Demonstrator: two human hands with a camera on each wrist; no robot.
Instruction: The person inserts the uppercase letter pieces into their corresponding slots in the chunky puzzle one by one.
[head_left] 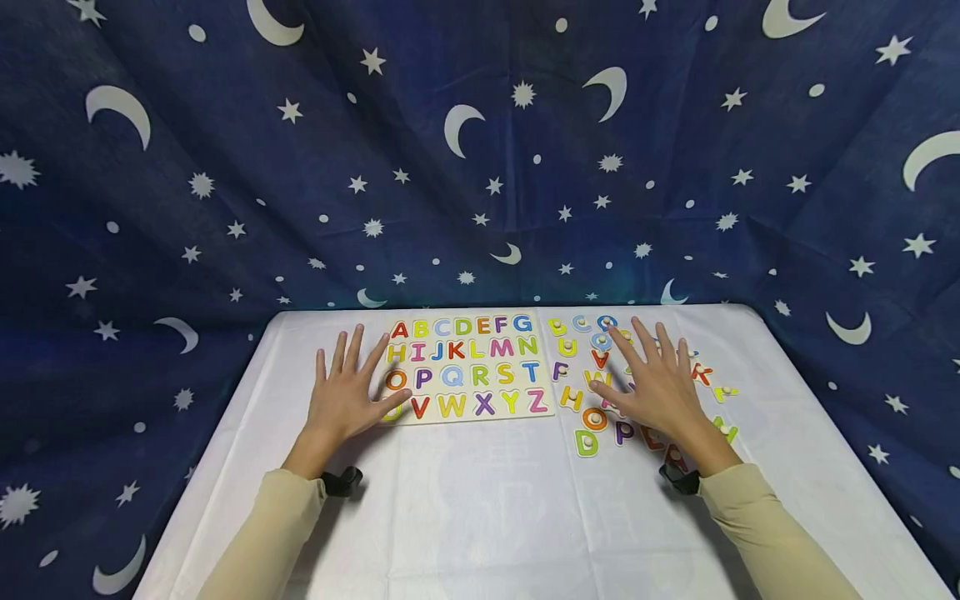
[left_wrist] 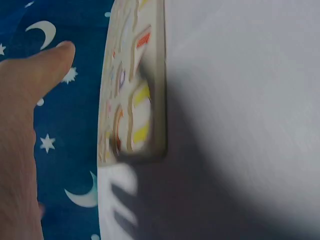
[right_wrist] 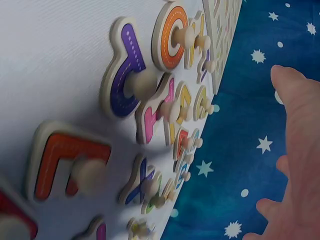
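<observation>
Apparently picking-up hadn't started — left hand (head_left: 347,402) wide by the central board (head_left: 467,363), right hand (head_left: 660,390) wide over loose letters (head_left: 572,398) right of centre; next likely called for pinching a knob (right_wrist: 144,84).

You've got smooth, wooden-looking letter pieces (right_wrist: 132,57) with matt wooden knobs (right_wrist: 89,176). Your table cover (head_left: 480,500) looks matt, backdrop (head_left: 427,183) soft cloth.

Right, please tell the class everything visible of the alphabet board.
The alphabet board is a pale, wood-looking rectangle with coloured letters in four rows, A to Z, set in shallow outlined recesses. It lies flat on the white tablecloth. In the head view, the left hand partly covers its left side, hiding most of the U; whether they touch is unclear.
</observation>
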